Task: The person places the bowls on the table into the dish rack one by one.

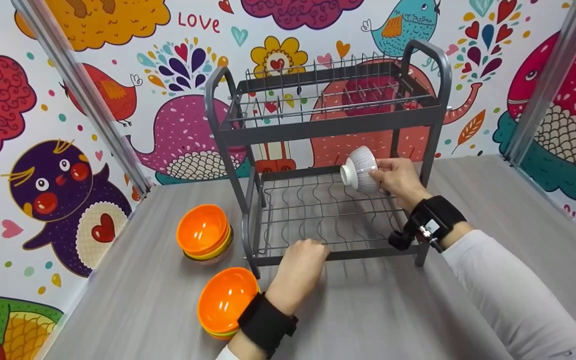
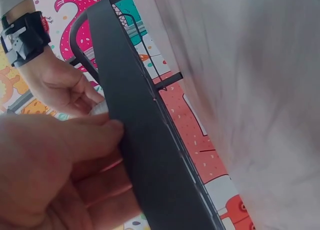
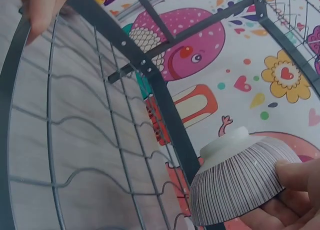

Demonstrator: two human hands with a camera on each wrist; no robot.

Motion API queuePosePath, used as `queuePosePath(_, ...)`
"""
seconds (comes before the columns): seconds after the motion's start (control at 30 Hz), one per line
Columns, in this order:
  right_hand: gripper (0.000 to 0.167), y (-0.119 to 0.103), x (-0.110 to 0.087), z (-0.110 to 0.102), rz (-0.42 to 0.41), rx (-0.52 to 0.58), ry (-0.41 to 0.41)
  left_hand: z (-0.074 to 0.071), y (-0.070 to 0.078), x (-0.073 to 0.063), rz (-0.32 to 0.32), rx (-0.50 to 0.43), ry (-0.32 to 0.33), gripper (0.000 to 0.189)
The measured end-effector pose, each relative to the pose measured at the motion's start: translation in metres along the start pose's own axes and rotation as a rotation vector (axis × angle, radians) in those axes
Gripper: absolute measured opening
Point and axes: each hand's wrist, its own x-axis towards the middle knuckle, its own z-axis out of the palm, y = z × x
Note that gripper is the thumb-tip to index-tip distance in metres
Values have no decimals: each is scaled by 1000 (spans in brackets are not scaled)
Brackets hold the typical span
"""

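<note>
A grey metal two-tier dish rack (image 1: pixel 328 126) stands on the table. My right hand (image 1: pixel 399 181) pinches a small white bowl (image 1: pixel 362 170) with thin dark stripes by its rim, thumb outside. The bowl is tilted on its side, its foot facing left, between the rack's two tiers; the right wrist view shows the bowl (image 3: pixel 240 180) apart from the lower wire shelf (image 3: pixel 85 122). At the lower tier's front rail (image 2: pixel 135 104), my left hand (image 1: pixel 302 267) grips the edge, the thumb (image 2: pixel 97 137) against it and the other fingers partly hidden behind.
Two stacks of bowls stand left of the rack, each topped by an orange bowl: one farther back (image 1: pixel 203 229), one nearer (image 1: pixel 228 300) beside my left wrist. A patterned wall (image 1: pixel 188 70) rises close behind the rack. Grey table surface (image 1: pixel 368 310) extends in front.
</note>
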Motion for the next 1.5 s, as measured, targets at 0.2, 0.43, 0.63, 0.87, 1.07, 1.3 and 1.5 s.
queuePosePath(0.2, 43, 6, 0, 4, 25, -38, 26, -2, 0, 0, -3, 0, -10, 24)
queuePosePath(0.43, 46, 8, 2, 7, 48, -29, 72, -2, 1, 0, -4, 12, -19, 24)
queuePosePath(0.63, 45, 10, 3, 10, 17, -105, 137, -1, -1, 0, -1, 3, -27, 24)
queuePosePath(0.87, 41, 12, 3, 14, -16, -215, 189, -2, -3, 1, 15, 3, -29, 24)
queuePosePath(1.07, 40, 12, 3, 16, -32, -280, 229, -1, -2, 1, 13, 9, -27, 24)
queuePosePath(1.3, 41, 17, 7, 17, -18, -282, 260, 0, -3, 0, 10, 10, -32, 25)
queuePosePath(1.5, 33, 22, 8, 20, -94, -400, 320, -2, -3, 1, 8, 5, -29, 25)
